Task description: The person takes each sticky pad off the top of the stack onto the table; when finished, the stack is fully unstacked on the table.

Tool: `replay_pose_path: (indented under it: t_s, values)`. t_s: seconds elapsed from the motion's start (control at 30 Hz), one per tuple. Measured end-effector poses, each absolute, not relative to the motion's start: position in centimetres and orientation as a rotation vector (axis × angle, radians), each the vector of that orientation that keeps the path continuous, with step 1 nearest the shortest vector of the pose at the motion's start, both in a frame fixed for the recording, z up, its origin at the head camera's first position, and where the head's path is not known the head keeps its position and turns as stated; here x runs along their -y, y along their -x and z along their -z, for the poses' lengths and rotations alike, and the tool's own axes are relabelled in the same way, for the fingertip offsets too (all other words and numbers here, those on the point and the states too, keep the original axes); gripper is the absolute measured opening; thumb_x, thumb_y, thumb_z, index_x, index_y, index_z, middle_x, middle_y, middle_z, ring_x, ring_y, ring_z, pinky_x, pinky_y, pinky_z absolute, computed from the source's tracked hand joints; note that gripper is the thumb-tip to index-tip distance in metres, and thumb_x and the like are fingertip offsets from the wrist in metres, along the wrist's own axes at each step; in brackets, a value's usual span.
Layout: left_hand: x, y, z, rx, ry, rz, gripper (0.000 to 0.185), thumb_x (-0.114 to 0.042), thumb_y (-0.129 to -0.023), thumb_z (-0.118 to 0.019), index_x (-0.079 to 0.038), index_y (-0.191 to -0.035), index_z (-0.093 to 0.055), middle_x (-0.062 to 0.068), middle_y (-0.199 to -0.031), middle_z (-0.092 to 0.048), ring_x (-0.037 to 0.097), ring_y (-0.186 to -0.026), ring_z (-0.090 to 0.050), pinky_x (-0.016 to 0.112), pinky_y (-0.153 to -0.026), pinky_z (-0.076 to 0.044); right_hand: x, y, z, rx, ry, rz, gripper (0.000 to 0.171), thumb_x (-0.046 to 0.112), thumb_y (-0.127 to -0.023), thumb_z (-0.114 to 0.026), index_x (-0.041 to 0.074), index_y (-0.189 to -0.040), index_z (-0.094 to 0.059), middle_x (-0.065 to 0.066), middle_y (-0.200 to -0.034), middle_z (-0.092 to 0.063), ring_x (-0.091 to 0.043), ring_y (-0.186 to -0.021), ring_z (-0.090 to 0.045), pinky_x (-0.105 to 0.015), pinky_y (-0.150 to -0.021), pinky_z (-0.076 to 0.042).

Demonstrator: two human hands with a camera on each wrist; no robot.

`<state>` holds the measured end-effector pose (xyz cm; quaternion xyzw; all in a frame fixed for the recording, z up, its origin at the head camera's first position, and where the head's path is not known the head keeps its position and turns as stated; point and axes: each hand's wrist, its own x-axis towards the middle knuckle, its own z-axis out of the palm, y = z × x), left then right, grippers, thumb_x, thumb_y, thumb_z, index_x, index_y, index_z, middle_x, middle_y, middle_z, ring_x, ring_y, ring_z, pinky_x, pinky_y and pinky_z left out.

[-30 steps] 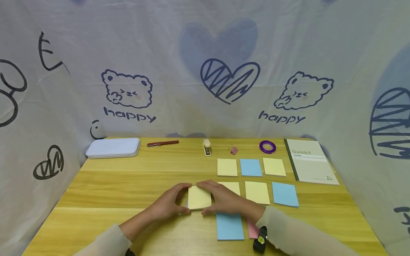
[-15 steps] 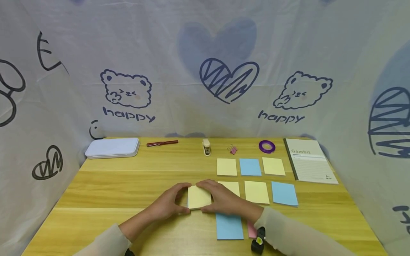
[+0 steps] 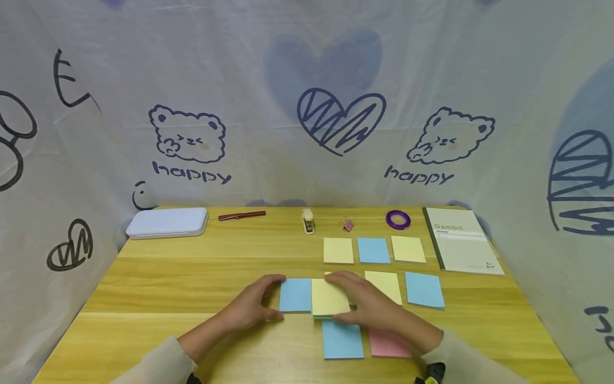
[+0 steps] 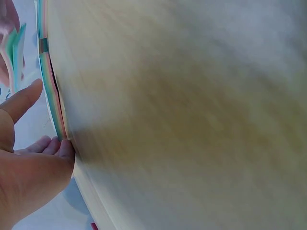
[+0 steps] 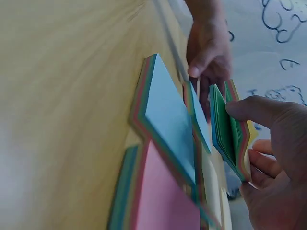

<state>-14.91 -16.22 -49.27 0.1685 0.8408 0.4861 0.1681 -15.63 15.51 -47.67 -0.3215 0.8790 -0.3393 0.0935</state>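
My right hand (image 3: 366,298) pinches a yellow-topped sticky note pad (image 3: 330,297), lifted and tilted. In the right wrist view this pad (image 5: 235,129) is multicoloured at its edges and parts in the middle, showing green sheets. My left hand (image 3: 249,304) holds the left side of a blue-topped sticky note pad (image 3: 296,295) lying on the table, its thumb at the near corner and index finger at the far one. The left wrist view shows its fingertips (image 4: 66,146) right at that pad's striped edge. The yellow pad overlaps the blue pad's right edge in the head view.
Beside and behind the right hand lie more sticky note pads, among them a pink one (image 3: 388,344) and a blue one (image 3: 342,340). At the back are a white case (image 3: 168,222), red pen (image 3: 242,215), stapler (image 3: 308,221), pink binder clip (image 3: 347,224), purple tape roll (image 3: 398,220) and notebook (image 3: 460,240).
My right hand has moved to the right, taking the yellow-topped pad off the blue-topped one beneath it. My left hand has stayed in place at the blue pad.
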Motion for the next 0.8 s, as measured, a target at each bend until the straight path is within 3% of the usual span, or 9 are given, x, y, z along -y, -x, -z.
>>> replay_pose_path:
  t_s: [0.17,0.53,0.8]
  values:
    - [16.2,14.9,49.3,-2.418,-0.472,-1.355,0.08,-0.005,-0.084,-0.085,0.0,-0.152,-0.042,0.025,-0.156,-0.042,0.046,-0.147,-0.036,0.058,-0.117,-0.037,-19.7,13.8,47.7,-2.643,0.875,1.064,0.082,0.027,-0.083,-0.088,0.011,-0.152,-0.049,-0.009,-0.155,-0.049,-0.036,-0.141,-0.048,-0.059,-0.112,-0.043]
    - [16.2,15.0,49.4,-2.406,-0.464,-1.363,0.079,-0.006,-0.085,-0.085,-0.001,-0.152,-0.043,0.025,-0.158,-0.039,0.047,-0.148,-0.034,0.06,-0.118,-0.035,-28.3,9.9,48.0,-2.872,0.766,0.902,0.079,0.049,-0.083,-0.084,0.016,-0.148,-0.055,-0.003,-0.147,-0.058,-0.033,-0.132,-0.055,-0.059,-0.104,-0.05]
    - [16.3,15.0,49.4,-2.404,-0.471,-1.365,0.08,-0.007,-0.085,-0.085,-0.001,-0.152,-0.042,0.026,-0.158,-0.038,0.048,-0.148,-0.033,0.061,-0.118,-0.034,-32.3,8.4,48.2,-2.732,0.44,0.94,0.082,0.054,-0.084,-0.081,0.018,-0.15,-0.051,-0.015,-0.152,-0.052,-0.047,-0.139,-0.045,-0.074,-0.105,-0.04]
